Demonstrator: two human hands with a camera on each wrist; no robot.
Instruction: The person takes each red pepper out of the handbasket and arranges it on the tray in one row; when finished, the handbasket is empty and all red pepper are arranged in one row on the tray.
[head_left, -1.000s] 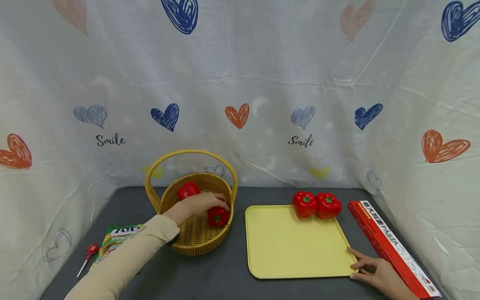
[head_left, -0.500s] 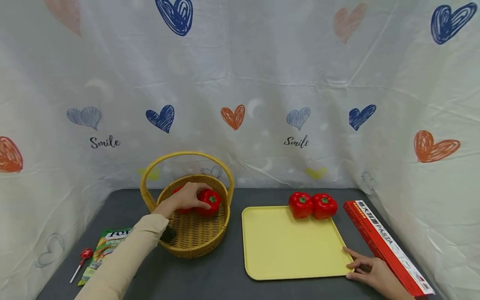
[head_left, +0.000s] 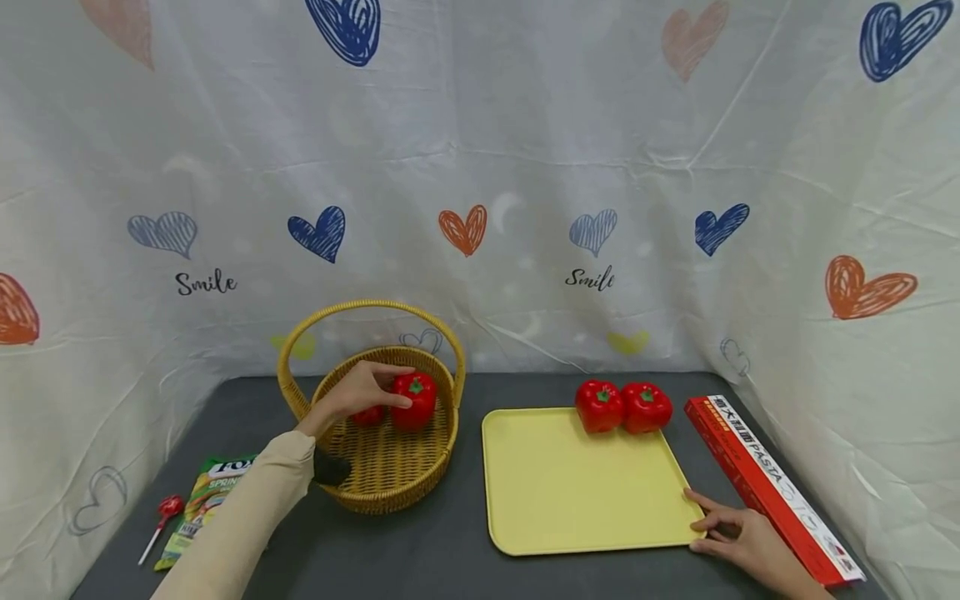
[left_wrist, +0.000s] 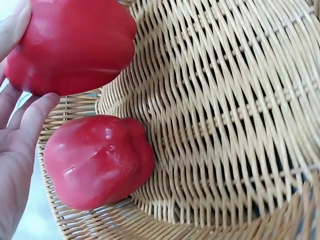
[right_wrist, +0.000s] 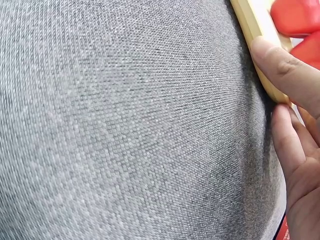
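Observation:
My left hand [head_left: 352,393] grips a red bell pepper [head_left: 415,400] between thumb and fingers at the wicker basket [head_left: 390,497]. In the left wrist view, this bell pepper [left_wrist: 75,45] is held above the basket's woven wall [left_wrist: 215,100]. A second bell pepper [left_wrist: 100,162] lies inside, mostly hidden behind my hand in the head view. On the right, my right hand [head_left: 738,537] pinches the near right corner of a yellow tray [head_left: 585,500]. The right wrist view has the thumb on the rim [right_wrist: 255,30] and fingers at the corner.
Two more red bell peppers [head_left: 622,407] sit side by side at the tray's far right corner. A red pasta box [head_left: 772,487] lies right of the tray. At the left are a green packet [head_left: 202,504] and a red lollipop [head_left: 171,507]. A heart-print curtain [head_left: 525,317] hangs behind.
My left hand has lifted the bell pepper from the basket's right side and shifted it up and slightly left. My right hand stays at the tray corner. The head view has shifted a little.

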